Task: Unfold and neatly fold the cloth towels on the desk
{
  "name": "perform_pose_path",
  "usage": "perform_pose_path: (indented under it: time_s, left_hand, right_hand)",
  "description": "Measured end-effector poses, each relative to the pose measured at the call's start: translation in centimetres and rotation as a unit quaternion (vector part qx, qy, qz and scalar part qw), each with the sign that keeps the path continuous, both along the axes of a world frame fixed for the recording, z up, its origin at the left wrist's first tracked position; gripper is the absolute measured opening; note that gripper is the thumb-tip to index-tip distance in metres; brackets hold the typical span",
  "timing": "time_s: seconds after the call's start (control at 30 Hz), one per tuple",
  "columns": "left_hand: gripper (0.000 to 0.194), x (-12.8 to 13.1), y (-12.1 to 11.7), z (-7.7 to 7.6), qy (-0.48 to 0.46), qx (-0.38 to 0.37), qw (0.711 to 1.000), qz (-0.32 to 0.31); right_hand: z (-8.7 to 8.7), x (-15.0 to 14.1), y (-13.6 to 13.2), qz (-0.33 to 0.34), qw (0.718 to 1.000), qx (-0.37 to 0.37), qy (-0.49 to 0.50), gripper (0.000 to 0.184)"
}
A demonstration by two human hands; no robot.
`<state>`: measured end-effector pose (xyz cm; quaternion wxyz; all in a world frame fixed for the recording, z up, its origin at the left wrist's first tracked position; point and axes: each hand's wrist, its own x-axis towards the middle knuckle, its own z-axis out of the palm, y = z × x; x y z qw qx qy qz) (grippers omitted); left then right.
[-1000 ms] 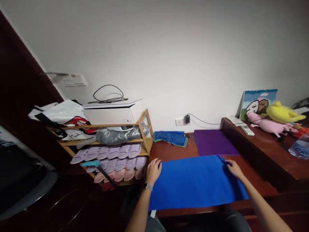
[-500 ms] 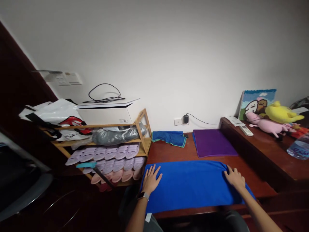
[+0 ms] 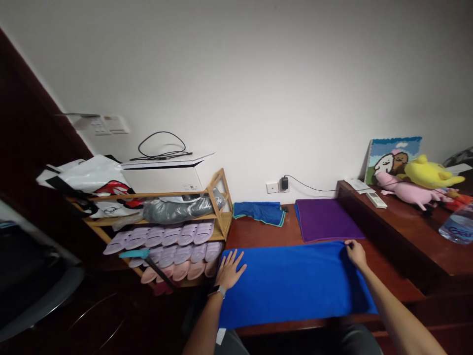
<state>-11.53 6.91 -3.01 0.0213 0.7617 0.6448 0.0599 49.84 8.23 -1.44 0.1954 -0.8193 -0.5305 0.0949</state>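
Note:
A bright blue towel (image 3: 291, 286) lies spread lengthwise on the dark red wooden table (image 3: 258, 236), its near edge by the table's front. My left hand (image 3: 229, 269) rests flat on the towel's left end with fingers spread. At the far right corner, my right hand (image 3: 356, 253) pinches the towel's edge between thumb and fingers, the corner slightly raised. Behind it lies a folded purple towel (image 3: 328, 220). A crumpled blue cloth with a green edge (image 3: 258, 212) sits at the table's back left. A white tag hangs below the towel's near left corner.
Left of the table stands a wooden rack (image 3: 221, 222) with several slippers (image 3: 181, 234), and a white box (image 3: 166, 177) on top. A raised ledge (image 3: 406, 222) at right holds plush toys (image 3: 424, 172), a remote (image 3: 377, 200) and a water bottle (image 3: 458, 227). A charger (image 3: 284, 183) is plugged into the wall.
My right hand has gone from lying on the towel to pinching its far right corner, moving slightly up in view. That end now looks straighter. My left hand stays nearly in place.

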Motion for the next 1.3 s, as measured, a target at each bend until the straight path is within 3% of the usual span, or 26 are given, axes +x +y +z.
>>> perform_pose_path:
  time_s: [0.1,0.23,0.3,0.4,0.53,0.73,1.07,1.17,1.3]
  left_hand:
    - [0.059,0.2,0.1,0.4,0.001,0.015,1.000,0.009]
    - [0.053,0.6,0.5,0.6,-0.007,0.090,0.996,0.014]
    - [0.052,0.8,0.8,0.3,-0.012,0.105,0.994,0.007]
    - [0.053,1.0,1.4,-0.2,-0.009,0.063,0.998,0.011]
    - [0.057,1.4,2.0,-0.3,0.003,0.015,0.999,0.047]
    - [0.059,1.2,2.4,0.0,0.008,0.010,0.998,0.066]
    - [0.062,-1.2,2.1,-1.0,-0.029,0.034,0.994,0.103]
    - [0.061,-1.7,1.7,-1.1,-0.026,0.040,0.994,0.099]
    - [0.059,-1.7,1.5,-1.2,-0.011,0.068,0.994,0.081]
  right_hand:
    - [0.3,0.1,0.3,-0.012,0.999,0.043,0.000,0.053]
    - [-0.3,-1.8,-0.3,-0.040,0.997,0.052,-0.039,0.056]
    - [-1.1,-3.3,-0.7,-0.003,0.997,0.031,-0.074,0.057]
    - [-2.5,-5.1,-1.2,0.062,0.992,-0.049,-0.094,0.061]
    - [-3.7,-5.7,-1.2,0.072,0.985,-0.115,-0.106,0.066]
    - [-3.3,-5.0,-0.6,0.060,0.983,-0.131,-0.112,0.070]
    - [-1.9,-5.1,-0.4,0.030,0.979,-0.157,-0.126,0.075]
    - [-0.9,-7.9,-0.3,0.051,0.979,-0.116,-0.157,0.071]
    - [0.6,-17.1,-0.2,0.215,0.967,-0.023,-0.133,0.067]
